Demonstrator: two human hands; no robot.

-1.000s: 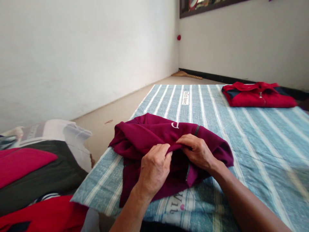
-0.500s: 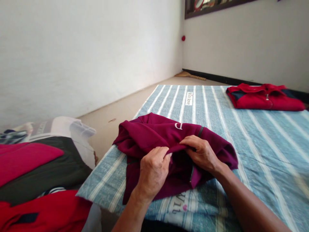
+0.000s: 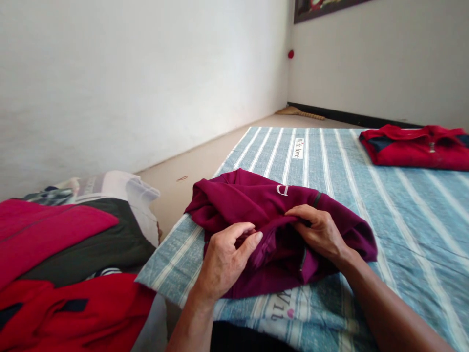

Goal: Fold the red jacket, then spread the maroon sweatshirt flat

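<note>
A maroon jacket (image 3: 249, 200) with white lettering and dark zips lies bunched up at the near edge of the striped bed cover (image 3: 414, 215). My right hand (image 3: 322, 232) pinches a fold of its fabric between thumb and fingers, beside a gap that shows the darker inside. Over the left part of the jacket, my left hand (image 3: 232, 254) has its thumb and index finger apart, with no cloth visible between them. Its other fingers are partly hidden.
A folded red jacket (image 3: 414, 146) with navy patches lies at the bed's far right. Heaped clothes, including a red garment (image 3: 84, 313) and dark green trousers (image 3: 110, 234), are at the left. A straw broom (image 3: 300, 113) rests on the floor by the corner.
My left hand has let go of the fold it pinched and parted its fingers. My right hand keeps its grip. The whole view has shifted, so things appear further right.
</note>
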